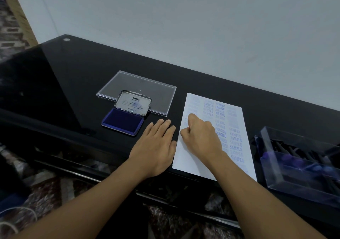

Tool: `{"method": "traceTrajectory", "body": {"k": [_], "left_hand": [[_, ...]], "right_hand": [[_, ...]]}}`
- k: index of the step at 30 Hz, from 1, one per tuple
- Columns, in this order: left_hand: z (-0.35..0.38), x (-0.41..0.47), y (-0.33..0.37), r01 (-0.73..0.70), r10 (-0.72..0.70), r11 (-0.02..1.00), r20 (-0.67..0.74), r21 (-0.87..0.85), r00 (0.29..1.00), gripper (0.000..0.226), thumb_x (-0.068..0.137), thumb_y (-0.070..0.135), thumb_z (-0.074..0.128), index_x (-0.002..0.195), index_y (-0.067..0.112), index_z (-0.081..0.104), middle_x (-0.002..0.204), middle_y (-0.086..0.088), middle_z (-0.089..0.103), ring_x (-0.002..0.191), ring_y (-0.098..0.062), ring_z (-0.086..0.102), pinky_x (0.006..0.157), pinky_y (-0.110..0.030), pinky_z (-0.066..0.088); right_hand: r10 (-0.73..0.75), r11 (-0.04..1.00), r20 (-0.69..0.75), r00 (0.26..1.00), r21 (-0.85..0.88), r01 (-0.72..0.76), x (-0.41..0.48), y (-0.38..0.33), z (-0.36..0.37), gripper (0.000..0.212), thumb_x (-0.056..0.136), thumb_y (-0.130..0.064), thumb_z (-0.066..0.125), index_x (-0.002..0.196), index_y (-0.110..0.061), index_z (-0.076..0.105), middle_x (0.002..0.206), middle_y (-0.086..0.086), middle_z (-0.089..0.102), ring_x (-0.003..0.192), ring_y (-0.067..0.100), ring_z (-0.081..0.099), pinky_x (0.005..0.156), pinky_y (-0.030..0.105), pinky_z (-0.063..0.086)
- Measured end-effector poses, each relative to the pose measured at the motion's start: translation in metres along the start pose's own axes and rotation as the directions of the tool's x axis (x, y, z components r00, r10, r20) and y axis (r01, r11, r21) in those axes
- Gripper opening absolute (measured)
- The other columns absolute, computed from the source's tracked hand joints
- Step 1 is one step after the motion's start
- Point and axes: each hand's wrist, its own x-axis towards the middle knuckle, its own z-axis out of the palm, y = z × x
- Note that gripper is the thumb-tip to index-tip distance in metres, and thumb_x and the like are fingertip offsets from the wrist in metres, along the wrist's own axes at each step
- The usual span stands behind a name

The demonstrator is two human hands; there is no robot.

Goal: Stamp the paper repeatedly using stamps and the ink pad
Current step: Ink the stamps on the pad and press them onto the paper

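**Here, a stamp is being pressed onto the paper**

Here we see the paper point(204, 158), a white sheet lying on a black glass table point(77, 77), already carrying columns of blue marks reading SAMPLE, FRAGILE and AIR MAIL. Our right hand point(199, 135) sits clenched in a fist on the sheet's left column; we judge it is pressing a stamp down, though the stamp itself is hidden inside the fist. Our left hand point(156, 146) lies flat and released, palm down on the table, touching the paper's left edge.

Just left of that hand sits the ink pad point(122, 122), lid raised, blue surface exposed. A clear lid point(147, 84) lies behind it. At far right, a clear box point(301, 167) holds more stamps.

Next, we expect, comes lifting straight up, re-inking, and choosing bare space lower in the column.
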Motion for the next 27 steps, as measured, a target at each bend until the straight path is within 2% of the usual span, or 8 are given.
{"method": "traceTrajectory", "body": {"k": [4, 10, 14, 22, 25, 27], "left_hand": [[0.0, 0.0, 0.0, 0.0, 0.0, 1.0, 0.006, 0.005, 1.0, 0.081, 0.088, 0.049, -0.009, 0.157, 0.017, 0.018, 0.166, -0.002, 0.011, 0.153, -0.018, 0.001, 0.123, -0.035, -0.002], [-0.001, 0.0, 0.001, 0.006, -0.006, 1.0, 0.005, -0.007, 1.0, 0.081, 0.087, 0.049, -0.009, 0.157, 0.017, 0.018, 0.166, -0.002, 0.011, 0.153, -0.017, 0.001, 0.123, -0.036, -0.001], [0.0, -0.001, 0.001, 0.012, -0.012, 1.0, -0.001, -0.017, 1.0, 0.081, 0.087, 0.049, -0.008, 0.157, 0.017, 0.019, 0.166, -0.002, 0.011, 0.153, -0.017, 0.0, 0.123, -0.035, -0.003], [0.0, -0.001, 0.002, 0.023, -0.024, 0.999, -0.026, -0.036, 0.999, 0.079, 0.088, 0.05, -0.003, 0.156, 0.018, 0.022, 0.165, 0.0, 0.014, 0.153, -0.015, 0.003, 0.123, -0.034, -0.001], [0.0, -0.001, 0.002, 0.032, -0.033, 0.999, -0.039, -0.038, 0.999, 0.072, 0.093, 0.048, 0.004, 0.155, 0.019, 0.024, 0.165, 0.001, 0.016, 0.152, -0.015, 0.004, 0.124, -0.034, 0.001], [0.0, -0.001, 0.002, 0.035, -0.037, 0.998, -0.039, -0.052, 0.999, 0.061, 0.1, 0.044, 0.016, 0.155, 0.019, 0.025, 0.165, 0.001, 0.016, 0.152, -0.014, 0.005, 0.125, -0.034, 0.002]], "right_hand": [[0.018, 1.0, 0.007, 1.0, -0.003, -0.017, -0.002, -0.002, -0.002, 0.034, 0.094, -0.016, 0.047, 0.069, -0.023, 0.025, 0.06, 0.0, 0.042, 0.051, 0.014, 0.034, 0.046, 0.028, 0.023], [0.003, 1.0, -0.01, 1.0, -0.008, -0.003, -0.01, -0.002, -0.001, 0.016, 0.097, -0.019, 0.046, 0.084, -0.018, 0.036, 0.062, 0.0, 0.045, 0.052, 0.014, 0.037, 0.046, 0.028, 0.027], [0.015, 1.0, -0.008, 1.0, -0.006, -0.015, -0.006, -0.002, -0.004, 0.018, 0.096, -0.017, 0.046, 0.082, -0.017, 0.034, 0.061, -0.001, 0.041, 0.05, 0.013, 0.032, 0.046, 0.026, 0.022], [0.017, 1.0, 0.03, 0.999, -0.001, -0.017, -0.004, -0.002, -0.007, 0.026, 0.096, -0.018, 0.046, 0.075, -0.021, 0.03, 0.062, -0.001, 0.044, 0.051, 0.014, 0.035, 0.046, 0.027, 0.026], [-0.001, 1.0, 0.042, 0.999, 0.001, 0.001, -0.005, -0.002, -0.009, 0.033, 0.095, -0.017, 0.045, 0.07, -0.025, 0.025, 0.061, -0.001, 0.044, 0.051, 0.014, 0.035, 0.046, 0.028, 0.026], [0.002, 1.0, 0.062, 0.998, 0.008, -0.003, -0.006, -0.001, -0.009, 0.032, 0.096, -0.018, 0.046, 0.071, -0.024, 0.027, 0.062, 0.0, 0.046, 0.052, 0.015, 0.038, 0.047, 0.029, 0.028]]}}
